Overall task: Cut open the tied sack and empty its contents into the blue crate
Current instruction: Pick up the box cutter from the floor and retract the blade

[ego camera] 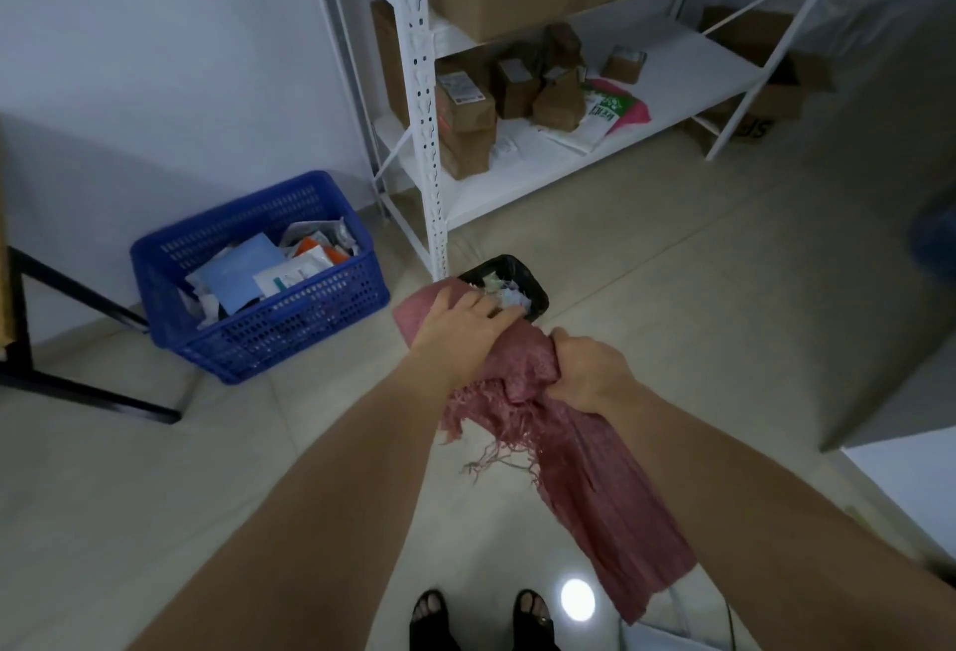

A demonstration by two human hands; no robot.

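From the head view, both hands grip a pink frayed sack [564, 423] held above the tiled floor, to the right of the blue crate [258, 278]: the left hand [460, 327] lies fingers-spread over its upper end, and the right hand [587, 374] is fisted tight round its bunched middle. The crate (already holding packets and envelopes) stands against the wall, left of the white shelving [429, 133]. A small black bin [522, 283] of paper scraps sits just beyond the left hand.

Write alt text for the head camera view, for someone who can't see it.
Both hands, left hand and right hand, grip a frayed pink woven sack over a small black bin on a tiled floor. A blue crate holding packets sits to the left, beside white shelving with cardboard boxes.
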